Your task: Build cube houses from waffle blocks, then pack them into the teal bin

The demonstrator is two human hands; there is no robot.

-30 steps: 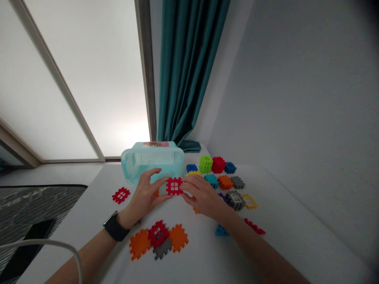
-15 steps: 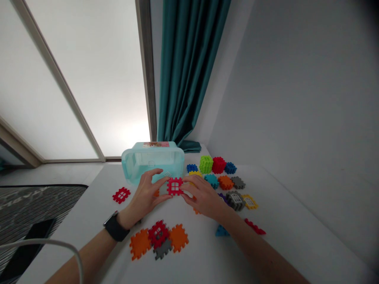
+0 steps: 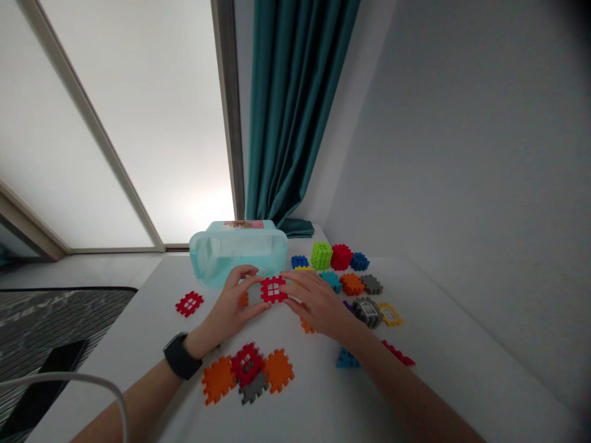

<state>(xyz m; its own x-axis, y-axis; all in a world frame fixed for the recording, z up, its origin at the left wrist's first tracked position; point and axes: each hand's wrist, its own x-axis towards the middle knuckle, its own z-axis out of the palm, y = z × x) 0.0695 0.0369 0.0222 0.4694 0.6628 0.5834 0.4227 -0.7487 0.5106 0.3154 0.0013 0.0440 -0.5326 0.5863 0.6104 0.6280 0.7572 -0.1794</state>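
Note:
Between my two hands is a red window tile [image 3: 273,290], a square building piece with notched edges and a four-pane opening. My left hand [image 3: 235,301] pinches its left edge between thumb and fingers. On the other side, my right hand [image 3: 316,303] grips the right edge, its fingers partly over the tile. A second red window tile [image 3: 189,304] lies flat to the left. Nearer me, a red window tile [image 3: 248,363] lies among two orange tiles [image 3: 279,371] and overlaps a grey tile [image 3: 253,387]. My hands partly hide other orange pieces.
A tipped turquoise plastic bin [image 3: 198,258] faces me behind my hands. To the right stand stacked tiles, among them a lime-green stack [image 3: 321,256], a red stack [image 3: 341,257] and a grey stack [image 3: 367,312]. Blue triangles [image 3: 347,359] lie beside my right forearm.
The red window tile stays between both hands and is tilted slightly differently. My right-hand fingers have shifted a little along its right side. Everything on the table looks unmoved.

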